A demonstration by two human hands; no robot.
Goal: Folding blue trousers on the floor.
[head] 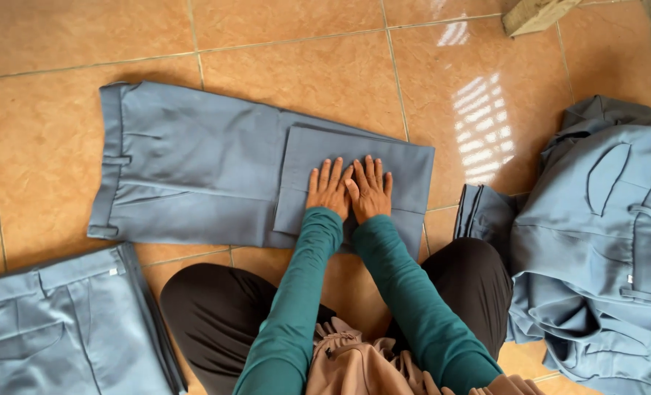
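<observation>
Left hand: the person's left hand (330, 187) lies flat, palm down, fingers spread and straight, pressing on cloth and gripping nothing; a teal long sleeve (296, 292) runs back from its wrist.
Right hand: the right hand (370, 189) lies flat just beside the left, the thumbs touching or nearly so, fingers open and pointing away from the body, also holding nothing.
Under the hands: a pair of grey-blue woven trousers (194, 168) is spread flat on the floor; both palms rest on its folded-back leg end (406, 164), a squared panel doubled over the rest of the leg.
Left of the hands: the waistband (110, 161) of the same trousers, with belt loops, lies well out from the left hand, its pleats running toward the fold.
Near the left elbow: a second pair of grey-blue trousers (62, 329), folded, lies on the floor beside the person's knee, apart from the pair being pressed.
Right of the right hand: a loose heap of grey-blue garments (603, 241) with pockets and loops showing sits well apart from that hand, touching the person's dark-clothed knee (471, 278).
Beyond the fingertips: glossy orange floor tiles (303, 66) with pale grout lines, a patch of barred sunlight (482, 124) and a pale wooden block (534, 14) at the far edge.
</observation>
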